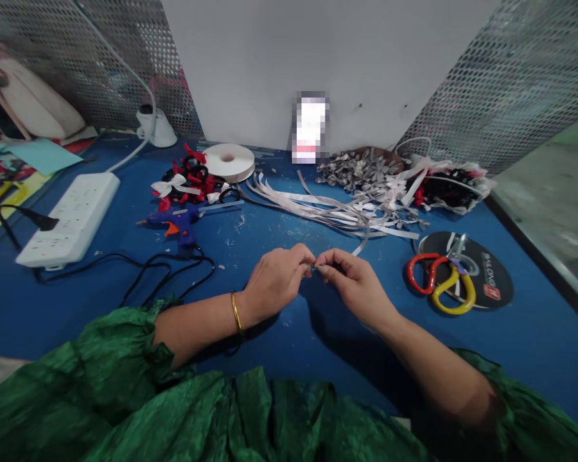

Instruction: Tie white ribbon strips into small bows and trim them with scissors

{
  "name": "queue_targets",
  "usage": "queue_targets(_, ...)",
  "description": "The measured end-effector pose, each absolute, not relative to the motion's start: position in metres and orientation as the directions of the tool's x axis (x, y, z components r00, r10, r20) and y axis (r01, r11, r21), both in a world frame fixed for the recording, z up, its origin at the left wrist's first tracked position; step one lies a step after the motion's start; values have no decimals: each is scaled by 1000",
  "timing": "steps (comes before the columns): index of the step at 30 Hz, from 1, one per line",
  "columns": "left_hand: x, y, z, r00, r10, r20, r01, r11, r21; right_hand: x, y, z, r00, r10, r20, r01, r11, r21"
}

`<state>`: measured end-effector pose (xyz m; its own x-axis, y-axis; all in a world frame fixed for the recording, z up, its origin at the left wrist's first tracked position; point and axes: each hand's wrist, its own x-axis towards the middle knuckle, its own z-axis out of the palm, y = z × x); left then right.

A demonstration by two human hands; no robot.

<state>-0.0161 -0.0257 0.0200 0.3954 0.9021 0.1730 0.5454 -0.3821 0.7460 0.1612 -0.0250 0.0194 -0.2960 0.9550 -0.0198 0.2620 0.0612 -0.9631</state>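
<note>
Above the middle of the blue table, my left hand (pixel 278 279) and my right hand (pixel 359 285) meet at their fingertips. Both are closed in a pinch around a tiny dark piece (pixel 314 267), too small to make out. Just beyond them lie long pale ribbon strips (pixel 313 208). A heap of small grey ribbon bows (pixel 366 176) sits behind the strips at the right. Red, black and white bows (pixel 192 179) are piled at the back left, beside a white ribbon roll (pixel 228 162).
A blue glue gun (pixel 185 221) with a black cord lies left of my hands, near a white power strip (pixel 72 218). Red-and-yellow scissors (pixel 455 292) rest on a black disc (pixel 496 276) at right. A lit phone (pixel 311 128) leans against the back panel.
</note>
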Motion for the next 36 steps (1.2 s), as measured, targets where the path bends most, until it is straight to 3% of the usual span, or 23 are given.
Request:
queue_targets(4,-16,-26,23,391,905,167,533,-370,761,167,-23,23,-381,924,-42,317,88,-944)
queue_targets(9,-14,-25,26,417,902,114,447,-313,838,170,-21,25,-332,940,80,409,220,-886)
queue_targets(19,-13,-25,29,358,928,104,413,-257,874,162,-26,21,-275,960,50,354,150,-923)
queue_targets(26,-11,-19,23,416,906,-75,150,14,989,166,-20,25,-350,927,-131,184,-70,-981)
queue_targets(31,-8,-19,24,443,870,-215,3,238,971,171,-18,24,-422,877,-231,23,-245,-969)
queue_targets(33,-9,-20,24,432,885,-173,40,173,984,172,-18,25,-456,840,-293,-62,-359,-931)
queue_targets(36,-11,-22,23,392,920,-21,192,-60,980,171,-19,26,-493,783,-379,-141,-502,-853)
